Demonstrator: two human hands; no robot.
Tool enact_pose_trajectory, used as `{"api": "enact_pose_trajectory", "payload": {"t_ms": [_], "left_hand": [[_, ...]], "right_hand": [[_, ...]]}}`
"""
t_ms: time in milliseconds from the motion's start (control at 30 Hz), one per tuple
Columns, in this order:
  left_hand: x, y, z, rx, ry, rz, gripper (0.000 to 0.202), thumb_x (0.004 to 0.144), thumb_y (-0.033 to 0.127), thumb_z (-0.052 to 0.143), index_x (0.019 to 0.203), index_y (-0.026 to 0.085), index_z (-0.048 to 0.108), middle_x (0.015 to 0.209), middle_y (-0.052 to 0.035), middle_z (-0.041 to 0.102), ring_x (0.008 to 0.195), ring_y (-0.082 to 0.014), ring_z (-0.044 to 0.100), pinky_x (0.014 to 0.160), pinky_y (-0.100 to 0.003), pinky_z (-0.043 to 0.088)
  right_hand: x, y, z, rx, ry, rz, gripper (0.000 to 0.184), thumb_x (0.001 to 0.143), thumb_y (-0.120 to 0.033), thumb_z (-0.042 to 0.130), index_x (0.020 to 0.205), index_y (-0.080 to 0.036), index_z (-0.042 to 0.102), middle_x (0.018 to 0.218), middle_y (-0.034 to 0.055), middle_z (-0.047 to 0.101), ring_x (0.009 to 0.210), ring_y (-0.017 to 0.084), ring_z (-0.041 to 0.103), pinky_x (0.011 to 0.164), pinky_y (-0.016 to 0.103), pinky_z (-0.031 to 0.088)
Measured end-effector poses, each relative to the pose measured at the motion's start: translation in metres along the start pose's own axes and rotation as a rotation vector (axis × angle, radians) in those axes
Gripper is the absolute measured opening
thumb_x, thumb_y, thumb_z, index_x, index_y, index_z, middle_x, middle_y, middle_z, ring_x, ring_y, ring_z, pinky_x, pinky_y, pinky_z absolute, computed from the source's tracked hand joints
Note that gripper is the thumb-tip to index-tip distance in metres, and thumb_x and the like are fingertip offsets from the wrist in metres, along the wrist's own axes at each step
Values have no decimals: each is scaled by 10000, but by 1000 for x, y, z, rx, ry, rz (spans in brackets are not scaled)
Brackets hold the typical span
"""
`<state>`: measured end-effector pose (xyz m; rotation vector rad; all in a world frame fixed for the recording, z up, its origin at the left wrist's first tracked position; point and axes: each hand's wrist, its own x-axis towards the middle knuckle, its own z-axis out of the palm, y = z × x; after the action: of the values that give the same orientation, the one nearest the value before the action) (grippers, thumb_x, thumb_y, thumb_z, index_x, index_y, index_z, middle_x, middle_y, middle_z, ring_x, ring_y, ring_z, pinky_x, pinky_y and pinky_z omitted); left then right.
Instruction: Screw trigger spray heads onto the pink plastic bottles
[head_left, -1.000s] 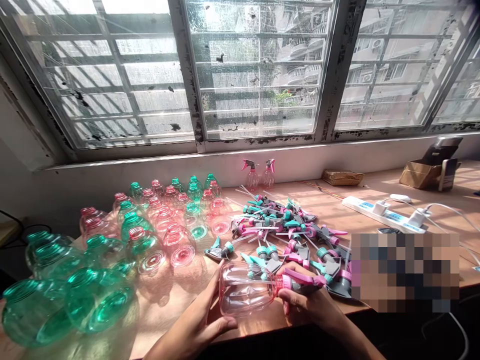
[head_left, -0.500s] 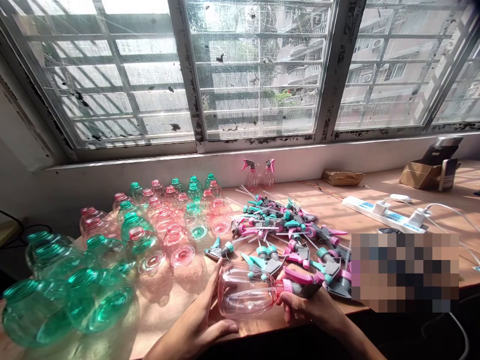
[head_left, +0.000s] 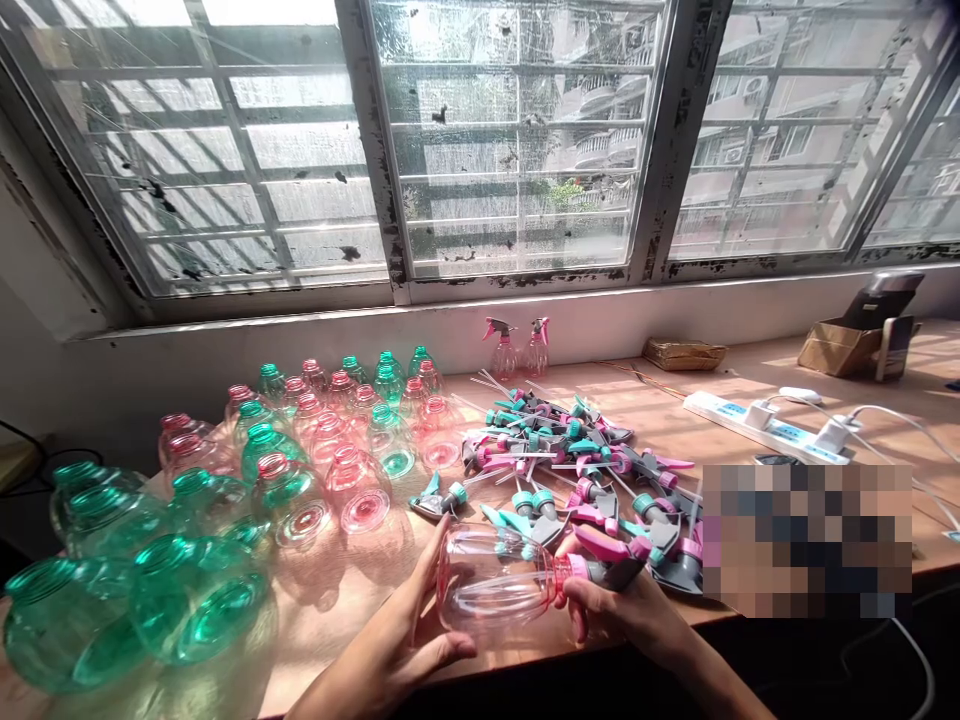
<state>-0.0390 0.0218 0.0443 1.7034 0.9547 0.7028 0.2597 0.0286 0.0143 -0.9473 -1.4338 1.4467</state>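
Observation:
A clear pink spray bottle [head_left: 491, 590] lies on its side between my hands at the table's front edge, its neck to the right. My left hand [head_left: 420, 630] cups the bottle's base, thumb below and fingers behind. At the neck, the fingers of my right hand [head_left: 611, 605] close around the pink collar of a grey and pink trigger sprayer [head_left: 607, 555], which sits on the bottle mouth. The sprayer's tube shows inside the bottle. Just beyond lies a heap of loose trigger sprayers [head_left: 555, 435] in teal, pink and grey. One teal sprayer [head_left: 439, 497] rests apart, near my left fingertips.
Several open green bottles [head_left: 199, 600] and pink bottles [head_left: 358, 490] stand on the left. Two bottles with sprayers [head_left: 505, 355] stand by the wall. A white power strip [head_left: 765, 428], a flat brown package [head_left: 685, 355] and a cardboard box [head_left: 832, 347] are on the right. A blurred patch covers the right front.
The bottle and its sprayer have turned slightly in my hands. My right fingers have shifted a little at the collar; my left hand stays at the base.

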Motion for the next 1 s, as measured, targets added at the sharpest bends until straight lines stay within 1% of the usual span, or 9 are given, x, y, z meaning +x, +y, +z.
{"api": "enact_pose_trajectory", "payload": {"t_ms": [133, 233, 333, 467, 600, 700, 800, 900, 1000], "left_hand": [[1, 2, -2, 99, -1, 10, 921, 933, 395, 689, 1613, 392, 68, 1673, -20, 354, 1530, -351, 324, 1278, -503, 272], [2, 1, -2, 105, -10, 36, 894, 927, 443, 684, 1614, 377, 118, 1693, -20, 307, 1552, -366, 266, 1294, -508, 215], [2, -3, -1, 33, 5, 31, 938, 931, 488, 665, 1614, 386, 30, 1713, -30, 245, 1555, -351, 264, 1271, -478, 296], [1, -6, -1, 7, 3, -5, 1005, 931, 448, 685, 1607, 374, -56, 1691, -69, 302, 1505, -334, 383, 1230, -467, 377], [1, 1, -3, 20, -23, -5, 993, 929, 363, 698, 1605, 391, -28, 1712, -34, 251, 1513, -328, 377, 1256, -480, 320], [1, 5, -4, 30, -25, 2, 937, 926, 334, 694, 1614, 375, 59, 1713, -23, 251, 1556, -340, 269, 1286, -515, 209], [2, 4, -2, 26, -13, 0, 931, 913, 317, 711, 1617, 356, 103, 1711, -29, 256, 1577, -339, 195, 1294, -533, 95], [3, -2, 0, -28, -2, 7, 951, 918, 365, 705, 1616, 367, 59, 1728, -26, 189, 1573, -340, 209, 1286, -525, 146], [4, -7, 0, -50, -13, 26, 971, 931, 402, 684, 1610, 386, -10, 1729, -23, 183, 1567, -332, 232, 1275, -494, 225]], "right_hand": [[0, -1, 1, 0, 3, 7, 470, 829, -612, 737, 829, -143, 733, 585, 6, 685, 456, 112, 576, 439, 204, 378], [0, 0, 0, -18, 8, 31, 481, 829, -624, 732, 826, -143, 736, 561, 6, 686, 434, 99, 541, 437, 205, 358], [0, 2, 1, -4, 11, 55, 508, 804, -655, 736, 805, -147, 740, 549, 11, 694, 430, 103, 537, 441, 213, 374], [-1, 2, 3, 73, 29, 99, 516, 757, -666, 772, 794, -153, 730, 577, 9, 697, 467, 121, 588, 458, 217, 446], [-2, -1, 4, 109, 16, 104, 518, 751, -660, 785, 781, -146, 734, 597, 8, 694, 496, 116, 609, 484, 208, 467], [-1, -2, 3, 77, 32, 59, 494, 780, -640, 772, 763, -150, 707, 616, 7, 704, 514, 119, 623, 481, 205, 427], [-1, -1, 1, 9, 44, 16, 456, 834, -613, 731, 836, -162, 668, 615, 15, 724, 491, 120, 596, 455, 213, 371], [0, -3, 0, -15, 47, -37, 383, 873, -555, 716, 923, -192, 607, 641, 17, 749, 510, 130, 600, 463, 221, 368], [0, -3, -1, -32, 39, -38, 356, 875, -528, 722, 910, -198, 593, 641, 9, 745, 479, 110, 557, 446, 211, 342]]}}
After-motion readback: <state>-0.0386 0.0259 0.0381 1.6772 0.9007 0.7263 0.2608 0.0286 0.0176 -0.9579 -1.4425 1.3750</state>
